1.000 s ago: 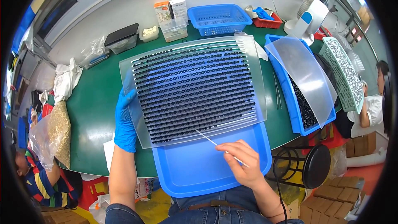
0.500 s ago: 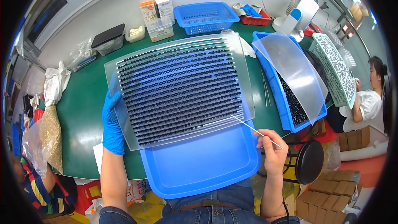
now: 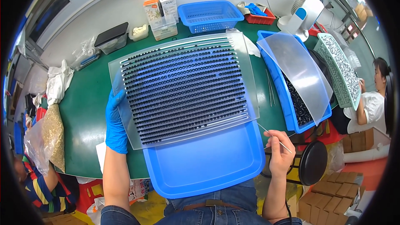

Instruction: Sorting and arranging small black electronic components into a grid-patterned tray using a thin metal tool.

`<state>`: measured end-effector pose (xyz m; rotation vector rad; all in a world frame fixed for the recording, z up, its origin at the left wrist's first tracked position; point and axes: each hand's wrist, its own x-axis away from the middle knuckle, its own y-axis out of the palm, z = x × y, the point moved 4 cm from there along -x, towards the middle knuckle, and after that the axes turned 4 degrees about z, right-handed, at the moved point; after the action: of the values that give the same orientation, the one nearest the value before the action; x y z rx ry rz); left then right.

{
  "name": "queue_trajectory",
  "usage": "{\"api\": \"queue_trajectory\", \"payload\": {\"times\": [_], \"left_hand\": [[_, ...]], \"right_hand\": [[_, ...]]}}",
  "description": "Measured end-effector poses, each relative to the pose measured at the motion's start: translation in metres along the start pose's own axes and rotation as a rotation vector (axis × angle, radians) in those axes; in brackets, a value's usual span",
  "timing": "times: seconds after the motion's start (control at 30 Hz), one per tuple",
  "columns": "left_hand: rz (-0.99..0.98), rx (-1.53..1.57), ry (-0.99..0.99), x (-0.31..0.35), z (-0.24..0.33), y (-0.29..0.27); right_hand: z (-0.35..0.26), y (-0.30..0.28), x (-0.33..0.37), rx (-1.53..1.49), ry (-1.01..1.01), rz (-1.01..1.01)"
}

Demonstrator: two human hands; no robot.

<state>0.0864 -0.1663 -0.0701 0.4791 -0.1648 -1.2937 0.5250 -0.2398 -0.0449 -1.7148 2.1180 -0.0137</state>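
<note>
Green and broad, the worktop [image 3: 89, 108] carries nearly all the things here. Largest on it is the clear panel [image 3: 248, 87], at the centre and held over a shallow blue tray [image 3: 204, 162]; the tray's near end juts past the worktop's edge, probably so that anything slipping off lands inside. To the right stands a long blue bin [image 3: 310, 127] of loose black parts [image 3: 302, 108], partly covered by a frosted sheet [image 3: 298, 73] set askew, which seems to leave an opening within easy reach. The gloved left grip [image 3: 116, 125] is closed on the panel's left edge, its hidden fingers presumably underneath to steady it. The bare right grip [image 3: 279, 156] pinches a thin rod [image 3: 262, 128] pencil-fashion, likely for fine control, with the tip near the panel's lower right corner. Smallest are the black pieces [image 3: 183, 74], lined up in close rows across the panel
</note>
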Motion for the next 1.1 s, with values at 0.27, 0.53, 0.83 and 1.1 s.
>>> {"api": "queue_trajectory", "payload": {"times": [0.27, 0.53, 0.83, 1.1], "left_hand": [[-0.015, 0.018, -0.021, 0.001, 0.003, 0.007], [-0.032, 0.051, -0.025, -0.001, 0.001, 0.001], [0.000, 0.043, -0.001, 0.001, 0.004, 0.004], [-0.066, 0.126, -0.053, -0.002, 0.005, 0.005]], "right_hand": [[-0.013, 0.020, -0.001, -0.047, -0.131, -0.044], [-0.005, 0.022, 0.000, -0.111, -0.039, -0.045], [-0.003, 0.019, 0.002, -0.086, -0.059, 0.001], [-0.043, 0.070, 0.028, 0.056, -0.333, -0.246]]}}
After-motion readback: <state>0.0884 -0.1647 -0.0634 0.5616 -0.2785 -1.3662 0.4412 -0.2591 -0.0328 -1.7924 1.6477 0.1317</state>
